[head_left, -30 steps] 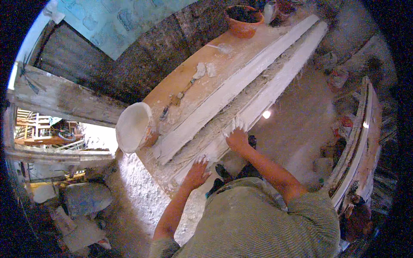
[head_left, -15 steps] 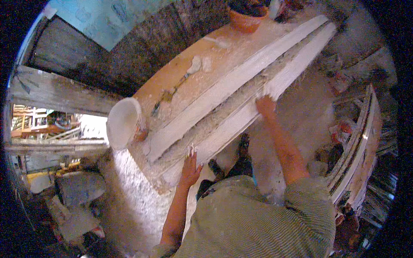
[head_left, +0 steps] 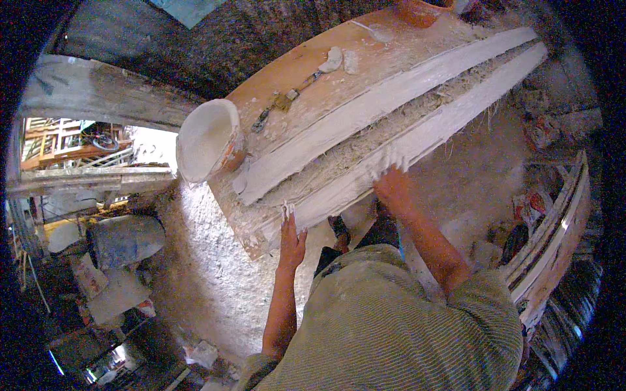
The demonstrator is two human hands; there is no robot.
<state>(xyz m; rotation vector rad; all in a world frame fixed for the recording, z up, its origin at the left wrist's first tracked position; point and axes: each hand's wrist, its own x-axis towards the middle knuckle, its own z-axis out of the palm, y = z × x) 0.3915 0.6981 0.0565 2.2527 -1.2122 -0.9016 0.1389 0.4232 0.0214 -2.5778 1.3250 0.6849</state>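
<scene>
Lying on an orange-brown, white-splashed tabletop [head_left: 293, 65], starting just right of the round, white-crusted bucket [head_left: 208, 130] and stretching well away from it: a long, pale, plaster-like moulding [head_left: 365, 117], with a rough, tan, fibrous channel [head_left: 372, 144] between two smooth white bands. Probably heavy for so slender a shape; stiff lengthwise if set, yet brittle at the thin edges and apt to crack if raised from one end alone. Perhaps damp and slick on top, judging by the white-smeared fingertips. Best held from beneath at two well-spread places, one near the bucket and one far from it, without tugging at the loose fibre.

Nearer the bucket, to its lower right: the bare left hand [head_left: 291, 244], open, with fingers nearly straight, thumb apart, and tips at the near band's [head_left: 437, 127] outer edge; hard to tell whether touching or just off it. Farther right of the bucket: the bare right hand [head_left: 394, 189], blurred, open, with whitened fingers spread over the same band, apparently touching, not gripping.
</scene>
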